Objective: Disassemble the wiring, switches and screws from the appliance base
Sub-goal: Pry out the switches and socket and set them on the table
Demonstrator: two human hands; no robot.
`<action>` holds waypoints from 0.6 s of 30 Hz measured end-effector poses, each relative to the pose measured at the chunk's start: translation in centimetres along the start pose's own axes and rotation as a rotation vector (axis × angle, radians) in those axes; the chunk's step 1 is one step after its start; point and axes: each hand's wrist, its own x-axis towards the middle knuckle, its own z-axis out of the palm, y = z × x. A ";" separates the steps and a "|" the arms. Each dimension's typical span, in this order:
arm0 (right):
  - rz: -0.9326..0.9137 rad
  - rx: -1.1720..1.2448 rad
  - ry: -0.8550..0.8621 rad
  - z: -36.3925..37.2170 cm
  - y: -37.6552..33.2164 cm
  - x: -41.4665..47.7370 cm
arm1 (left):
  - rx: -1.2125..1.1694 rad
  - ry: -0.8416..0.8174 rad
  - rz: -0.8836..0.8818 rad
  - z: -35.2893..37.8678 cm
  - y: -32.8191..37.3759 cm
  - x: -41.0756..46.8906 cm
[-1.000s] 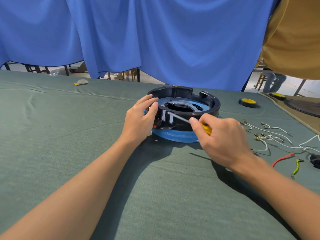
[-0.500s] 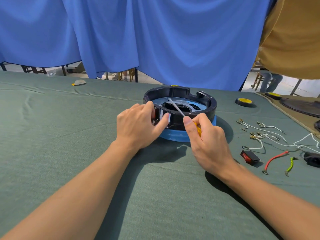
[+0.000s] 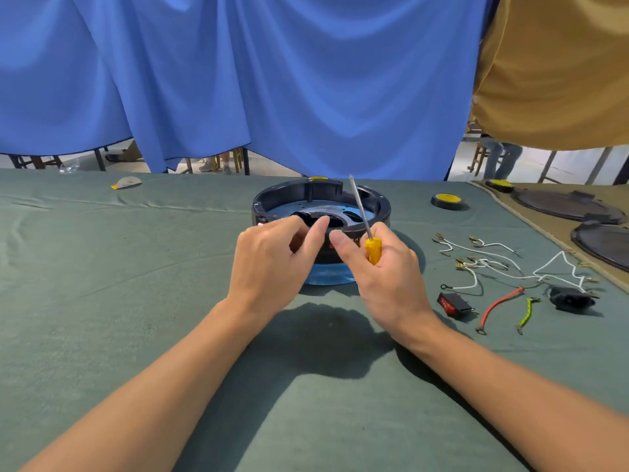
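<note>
With the right hand, gripped the yellow handle of the screwdriver in curled fingers, with the shaft tilted up and away over the appliance base and the tip clear of any screw. Stretched the forefinger straight to the near wall, beside a red switch seated there.

With the left hand, leaned on that same wall, fingers bent and thumb straight up just beside the forefinger. Could not tell whether anything was pinched, with the fingertips hidden.

Kept the base open side up on the green table cloth, directly ahead of both hands. Saw, well apart to the right, a loose rocker switch, white wires, a red wire, a green wire and a black socket.

Judged the step as freeing the seated switch from the wall, with the wiring apparently mostly out. Likely called next for squeezing or prying its clips and pushing it through, while bracing the base against sliding. For prying, would have needed the blade brought down from its idle tilt.
</note>
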 end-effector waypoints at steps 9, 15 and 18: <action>-0.082 0.059 -0.202 -1.6 0.2 0.5 | -0.728 -0.148 -0.641 1.9 2.4 -0.5; -0.040 0.072 -0.423 -3.4 0.6 0.2 | -0.889 -0.304 -0.764 1.9 2.4 -0.8; -0.022 0.122 -0.487 -3.7 0.6 -0.2 | -0.853 -0.412 -0.765 1.8 2.7 -1.1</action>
